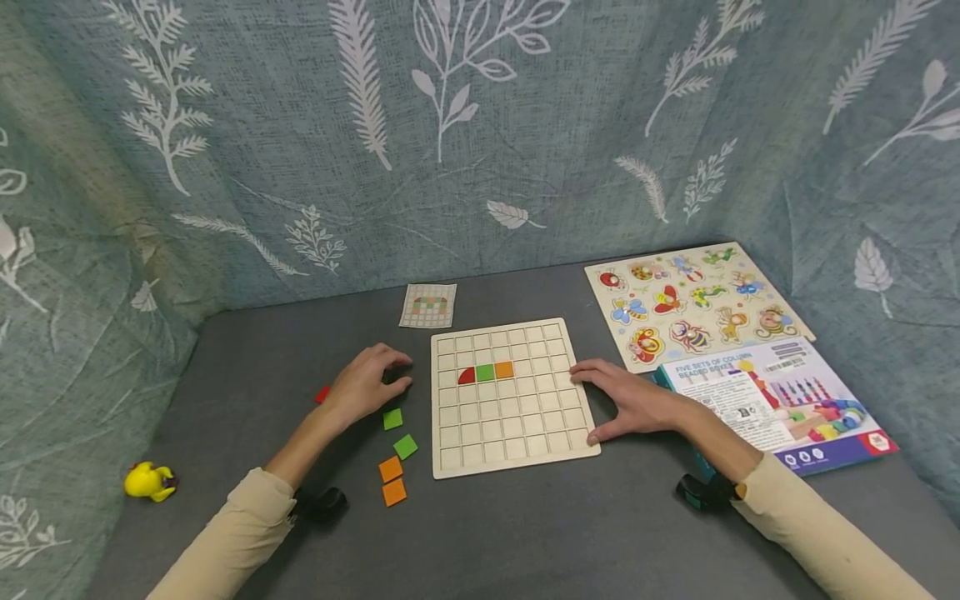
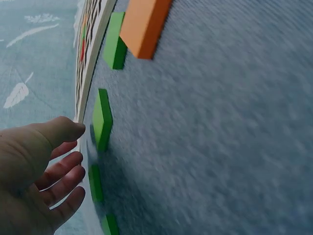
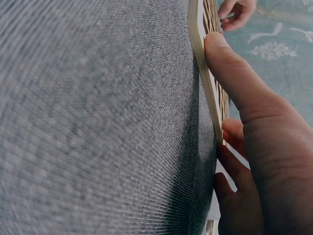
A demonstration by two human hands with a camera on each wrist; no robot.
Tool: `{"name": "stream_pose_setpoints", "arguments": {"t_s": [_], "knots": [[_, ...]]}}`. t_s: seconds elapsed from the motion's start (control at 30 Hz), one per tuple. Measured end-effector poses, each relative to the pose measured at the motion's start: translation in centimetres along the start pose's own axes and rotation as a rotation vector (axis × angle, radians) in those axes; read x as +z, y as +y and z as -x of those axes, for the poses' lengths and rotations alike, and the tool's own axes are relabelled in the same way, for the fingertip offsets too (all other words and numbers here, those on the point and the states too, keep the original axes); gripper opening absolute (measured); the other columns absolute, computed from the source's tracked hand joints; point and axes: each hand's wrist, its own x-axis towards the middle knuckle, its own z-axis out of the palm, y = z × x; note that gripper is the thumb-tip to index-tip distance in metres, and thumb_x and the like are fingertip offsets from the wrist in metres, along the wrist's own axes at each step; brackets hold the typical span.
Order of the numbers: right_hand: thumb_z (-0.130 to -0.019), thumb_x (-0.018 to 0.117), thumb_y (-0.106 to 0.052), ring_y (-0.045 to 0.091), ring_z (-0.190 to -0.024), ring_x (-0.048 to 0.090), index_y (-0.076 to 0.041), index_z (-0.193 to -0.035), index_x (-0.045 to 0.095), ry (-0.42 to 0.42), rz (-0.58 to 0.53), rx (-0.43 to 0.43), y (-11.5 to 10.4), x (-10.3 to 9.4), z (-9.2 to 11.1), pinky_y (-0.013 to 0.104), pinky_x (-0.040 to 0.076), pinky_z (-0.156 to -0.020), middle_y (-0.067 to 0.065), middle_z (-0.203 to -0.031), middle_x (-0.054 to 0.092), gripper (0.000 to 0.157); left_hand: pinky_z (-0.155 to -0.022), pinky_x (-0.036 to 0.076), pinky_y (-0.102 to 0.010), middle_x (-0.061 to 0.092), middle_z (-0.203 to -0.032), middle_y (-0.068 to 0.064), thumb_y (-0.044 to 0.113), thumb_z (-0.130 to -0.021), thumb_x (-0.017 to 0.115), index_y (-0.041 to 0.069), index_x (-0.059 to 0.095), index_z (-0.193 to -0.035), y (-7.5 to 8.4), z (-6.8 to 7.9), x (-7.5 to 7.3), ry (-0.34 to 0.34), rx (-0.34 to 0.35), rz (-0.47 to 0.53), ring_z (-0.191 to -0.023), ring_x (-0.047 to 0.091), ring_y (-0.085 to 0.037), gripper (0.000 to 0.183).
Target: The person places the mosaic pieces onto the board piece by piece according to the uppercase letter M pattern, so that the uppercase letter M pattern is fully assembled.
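Observation:
A square wooden grid board point(image 1: 517, 427) lies on the grey table, with a red quarter-circle tile point(image 1: 468, 377), a green square tile point(image 1: 485, 372) and an orange square tile point(image 1: 504, 369) side by side in one row. My right hand point(image 1: 637, 398) touches the board's right edge, thumb point(image 3: 230, 63) by the near corner and fingers spread farther up. Left of the board, my left hand point(image 1: 369, 385) hovers palm inward, fingers loosely bent and holding nothing. Loose green tiles point(image 1: 393, 419) lie just below it; orange tiles point(image 1: 391, 468) are closer to me. A red piece point(image 1: 322, 394) shows partly behind the left hand.
Behind the board lies a small pattern card point(image 1: 428, 306). To the right are a wooden insect puzzle point(image 1: 690, 304) and a bead-toy box point(image 1: 780, 404), near my right forearm. A yellow toy duck point(image 1: 148, 481) stands far left. A leaf-patterned curtain point(image 1: 285, 150) closes the back.

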Motion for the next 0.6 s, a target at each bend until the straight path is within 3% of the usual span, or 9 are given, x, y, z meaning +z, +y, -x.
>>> {"name": "stream_pose_setpoints", "arguments": {"t_s": [0.6], "knots": [[-0.073,0.078,-0.057,0.023,-0.138,0.04,-0.01,-0.14,0.045,-0.01,0.001,0.008,-0.2,-0.1,0.0,0.048,0.04,-0.107,0.005,-0.149,0.038,0.088,-0.083,0.049,-0.048,0.062,-0.11,-0.016,0.018,-0.089,0.07,0.002,0.067,-0.117,-2.1,1.9,-0.6,0.024,-0.035,0.02,-0.097,0.059,-0.03,0.032]]}}
